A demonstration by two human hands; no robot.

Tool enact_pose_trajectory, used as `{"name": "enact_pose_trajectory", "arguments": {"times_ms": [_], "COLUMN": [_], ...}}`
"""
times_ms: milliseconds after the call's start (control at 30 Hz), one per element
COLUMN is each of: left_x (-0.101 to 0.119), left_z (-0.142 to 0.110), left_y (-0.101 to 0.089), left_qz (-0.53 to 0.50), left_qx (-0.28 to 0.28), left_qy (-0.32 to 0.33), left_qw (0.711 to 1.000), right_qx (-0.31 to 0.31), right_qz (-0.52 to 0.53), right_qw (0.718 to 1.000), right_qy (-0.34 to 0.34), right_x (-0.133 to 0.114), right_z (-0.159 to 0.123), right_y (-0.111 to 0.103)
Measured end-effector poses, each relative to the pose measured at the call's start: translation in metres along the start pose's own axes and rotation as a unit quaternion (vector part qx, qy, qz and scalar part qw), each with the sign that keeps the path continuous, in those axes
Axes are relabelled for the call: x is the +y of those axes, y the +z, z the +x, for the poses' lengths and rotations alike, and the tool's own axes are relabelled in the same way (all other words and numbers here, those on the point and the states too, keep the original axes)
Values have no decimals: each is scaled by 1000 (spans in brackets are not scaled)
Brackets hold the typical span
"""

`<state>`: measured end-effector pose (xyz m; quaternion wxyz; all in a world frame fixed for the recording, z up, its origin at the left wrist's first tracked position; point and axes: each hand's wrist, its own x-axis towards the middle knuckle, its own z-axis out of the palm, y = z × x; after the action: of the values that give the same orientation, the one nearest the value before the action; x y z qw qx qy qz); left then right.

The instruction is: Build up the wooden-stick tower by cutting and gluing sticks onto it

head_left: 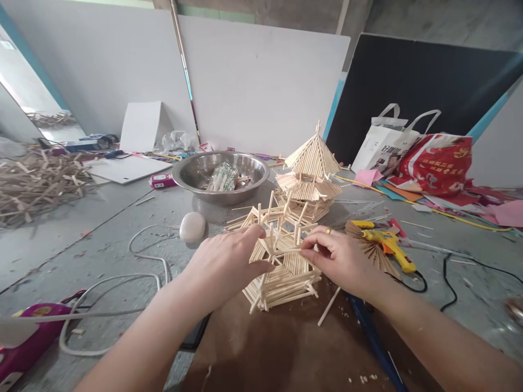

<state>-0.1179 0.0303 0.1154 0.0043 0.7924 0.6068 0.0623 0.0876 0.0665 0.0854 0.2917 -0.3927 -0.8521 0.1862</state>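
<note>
A small hexagonal model of pale wooden sticks [281,296] stands in front of me on a brown board [261,348], several short posts rising from it. My left hand [231,256] grips its left side, thumb and forefinger around the upper posts; the other fingers are hidden. From the right, my right hand [345,258] pinches the end of a thin wooden stick [289,251], which lies level across the top of the model and reaches a post near my left thumb. Just behind rises a taller stick pagoda [312,158] with a pointed roof.
A steel basin [192,182] holding a plastic packet [224,177] sits behind left. On the right lie a yellow glue gun [392,247] with its cord and blue-handled pliers [373,340]. A white cable [157,277] loops at left, near a white rounded object [192,227].
</note>
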Motion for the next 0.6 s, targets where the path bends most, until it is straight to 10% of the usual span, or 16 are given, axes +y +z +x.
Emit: {"name": "enact_pose_trajectory", "arguments": {"times_ms": [600], "left_x": [0], "left_z": [8], "left_y": [11], "left_qz": [-82], "left_qx": [9], "left_qy": [24], "left_qw": [996], "right_qx": [-6], "right_qz": [10], "right_qw": [1000], "right_qy": [-5], "right_x": [1], "right_z": [3], "right_y": [5]}}
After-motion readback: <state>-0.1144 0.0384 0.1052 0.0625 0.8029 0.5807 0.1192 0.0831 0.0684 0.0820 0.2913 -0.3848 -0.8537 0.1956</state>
